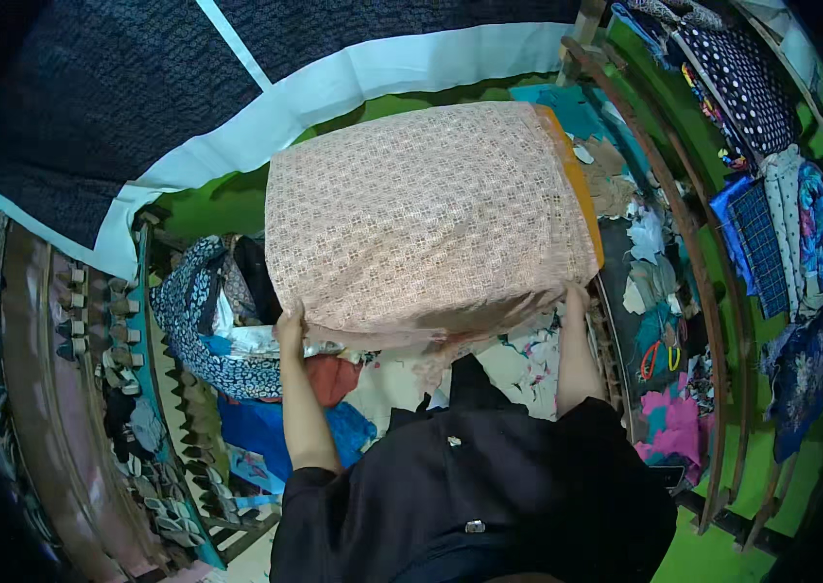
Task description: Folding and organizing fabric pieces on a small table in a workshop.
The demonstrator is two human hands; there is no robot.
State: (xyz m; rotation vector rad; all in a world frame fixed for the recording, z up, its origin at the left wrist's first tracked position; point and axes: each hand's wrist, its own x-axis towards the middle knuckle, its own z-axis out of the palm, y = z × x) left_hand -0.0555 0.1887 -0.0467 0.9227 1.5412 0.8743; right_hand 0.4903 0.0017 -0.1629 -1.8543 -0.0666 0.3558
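Observation:
A large peach cloth with a small lattice pattern (421, 214) is spread out in front of me, with a mustard-yellow strip (577, 189) along its right side. At its near left corner, my left hand (290, 328) is closed on the edge. My right hand (575, 296) grips the near right corner. Between the hands the near edge sags in folds, and some of it hangs toward the floor. Whatever supports the cloth underneath is hidden.
To the left lies a bundle in black-and-white patterned fabric (188, 301), with blue cloth (256, 437) nearer me. Wooden rails (693, 262) run along the right, beside fabric scraps (659, 291), scissors with coloured handles (662, 360) and hanging garments (737, 87). Shoes (164, 520) stand on a left rack.

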